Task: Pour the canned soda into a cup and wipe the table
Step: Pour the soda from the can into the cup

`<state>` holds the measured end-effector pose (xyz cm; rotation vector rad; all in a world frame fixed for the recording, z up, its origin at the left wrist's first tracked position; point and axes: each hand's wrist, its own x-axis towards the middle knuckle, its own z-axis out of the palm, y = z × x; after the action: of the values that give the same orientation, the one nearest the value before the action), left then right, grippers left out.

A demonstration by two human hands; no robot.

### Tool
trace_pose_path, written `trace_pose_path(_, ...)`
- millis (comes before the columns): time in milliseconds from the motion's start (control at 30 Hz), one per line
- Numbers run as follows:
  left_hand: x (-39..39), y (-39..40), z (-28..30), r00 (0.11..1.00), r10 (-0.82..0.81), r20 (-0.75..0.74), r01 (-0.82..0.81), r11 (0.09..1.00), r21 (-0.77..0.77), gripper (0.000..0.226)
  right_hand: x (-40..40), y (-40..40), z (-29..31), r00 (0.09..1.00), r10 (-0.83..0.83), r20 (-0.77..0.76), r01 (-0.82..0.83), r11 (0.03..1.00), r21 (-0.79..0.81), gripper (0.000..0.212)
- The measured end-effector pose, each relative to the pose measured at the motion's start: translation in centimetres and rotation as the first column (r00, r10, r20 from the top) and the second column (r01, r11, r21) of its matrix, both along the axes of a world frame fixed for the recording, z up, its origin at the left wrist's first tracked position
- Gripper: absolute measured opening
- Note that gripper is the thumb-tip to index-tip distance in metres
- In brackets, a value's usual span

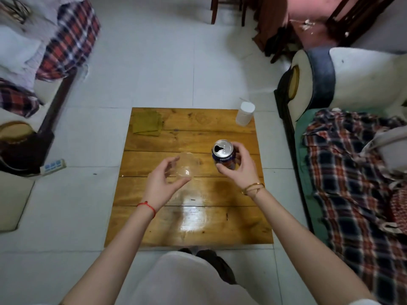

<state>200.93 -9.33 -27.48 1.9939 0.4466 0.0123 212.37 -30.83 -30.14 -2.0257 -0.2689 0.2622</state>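
A square wooden table (189,227) of glossy planks stands low on a pale tiled floor (154,73), with a sofa (352,84) draped in plaid cloth (352,172) along its right side and more plaid fabric (72,38) heaped at the upper left. At the table's far left corner lies a folded olive-green cloth (147,124), flat on the wood; at the far right corner stands a white plastic jar (245,113) with a lid. The right hand (239,167), a thin gold bracelet at its wrist, has its fingers and thumb curled round a blue soda can (223,155), held upright near the middle of the table, a little to the right; the can's silver top shows an open pour hole. Just left of the can is a clear plastic cup (186,166), its mouth tipped toward the camera. The left hand (163,182), a red string on its wrist, reaches to the cup with fingers spread and loosely curved about its near side; whether they actually touch it cannot be told.
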Motion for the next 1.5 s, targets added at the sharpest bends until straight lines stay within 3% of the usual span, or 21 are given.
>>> trace_pose_path(233,0.9,-0.2,3.5,0.992,-0.086,0.094,0.083,0.996,0.038,0.066,-0.1,-1.0,7.3,0.984,0.09,0.154,-0.08,0.994,-0.073,0.067)
trace_pose_path(600,0.8,-0.4,6.0,0.978,-0.152,0.142,0.145,0.988,0.055,0.064,-1.0,-0.5,12.9,0.921,0.225,0.32,-0.115,0.938,-0.328,0.07)
trace_pose_path(1500,-0.6,1.0,6.7,0.982,-0.111,0.153,0.102,0.992,0.068,0.064,-2.0,2.9,19.4,0.809,0.447,0.383,-0.07,0.719,-0.691,0.069)
